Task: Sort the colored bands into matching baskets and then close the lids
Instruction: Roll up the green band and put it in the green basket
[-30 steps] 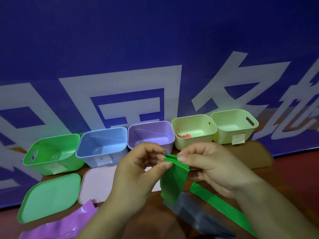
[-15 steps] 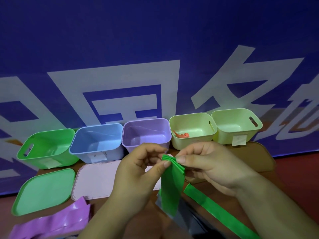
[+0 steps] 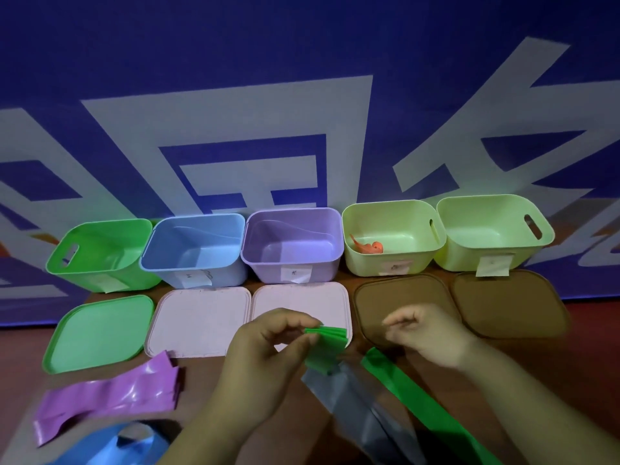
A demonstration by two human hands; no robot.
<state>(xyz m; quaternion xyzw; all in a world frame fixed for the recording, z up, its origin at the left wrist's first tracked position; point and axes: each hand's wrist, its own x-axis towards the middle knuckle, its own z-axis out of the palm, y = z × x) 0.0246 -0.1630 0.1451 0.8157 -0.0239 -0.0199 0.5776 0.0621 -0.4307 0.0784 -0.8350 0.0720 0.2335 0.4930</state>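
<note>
Brown table (image 3: 208, 380), open pale-green basket (image 3: 369, 265), inside perhaps an orange band (image 3: 369, 247)

The left hand (image 3: 265, 360) and the right hand (image 3: 426, 333) are both bare. Behind each wrist a bare forearm runs back to the edge of view. The right hand's outline is smeared by blur.
</note>
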